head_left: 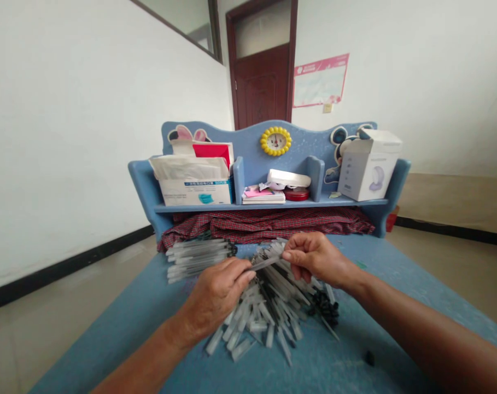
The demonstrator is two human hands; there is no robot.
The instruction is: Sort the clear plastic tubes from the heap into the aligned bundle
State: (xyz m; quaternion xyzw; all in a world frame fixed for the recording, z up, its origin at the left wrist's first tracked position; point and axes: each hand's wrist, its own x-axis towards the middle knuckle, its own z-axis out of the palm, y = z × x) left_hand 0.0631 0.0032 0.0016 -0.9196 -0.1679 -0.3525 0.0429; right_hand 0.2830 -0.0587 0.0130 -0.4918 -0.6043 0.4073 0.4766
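A slim translucent pen [267,263] is held level between my two hands, over the middle of the blue table. My left hand [217,293] pinches its left end between thumb and fingers. At the other end, the thumb and forefinger of my right hand [316,260] close on it, the other fingers curled. Under both hands lies a loose pile of clear pen parts [252,314], pointing many ways. To the left, a neater row of pens [197,261] lies side by side with dark ends. Small black plugs [327,307] are heaped right of the pile.
One loose black piece [369,358] sits near the front right of the table [162,328]. Behind the pens is a bunched checked cloth [273,224]. A shelf [314,206] above carries a mask box [197,186], papers [262,197], a red tin [296,194] and a white box [365,169].
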